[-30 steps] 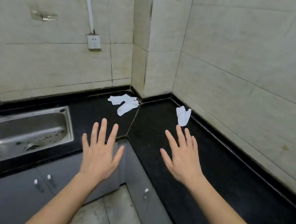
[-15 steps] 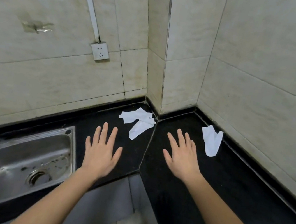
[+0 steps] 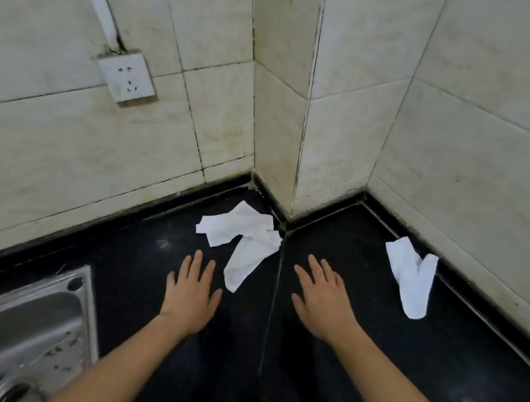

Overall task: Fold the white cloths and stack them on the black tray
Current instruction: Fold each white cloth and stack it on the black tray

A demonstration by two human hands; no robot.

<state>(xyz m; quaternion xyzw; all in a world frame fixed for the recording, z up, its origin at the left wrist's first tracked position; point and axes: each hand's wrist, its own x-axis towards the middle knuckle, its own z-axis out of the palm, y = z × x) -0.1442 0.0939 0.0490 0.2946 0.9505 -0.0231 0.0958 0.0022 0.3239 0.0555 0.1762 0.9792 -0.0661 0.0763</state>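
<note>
A crumpled white cloth [image 3: 244,242] lies on the black countertop [image 3: 436,375] near the inner corner of the wall. A second white cloth [image 3: 411,281] lies further right, close to the right wall. My left hand [image 3: 190,295] is flat and open, palm down, just left of the lower tip of the first cloth, not touching it. My right hand [image 3: 321,299] is open too, palm down, between the two cloths and apart from both. No black tray is in view.
A steel sink [image 3: 3,335] is set into the counter at the lower left. A wall socket [image 3: 126,76] with a white cable duct sits on the tiled left wall. Tiled walls close the counter at the back and right.
The view has come closer to the corner, and both hands have moved forward over the counter toward the cloths. The cloths have not moved.
</note>
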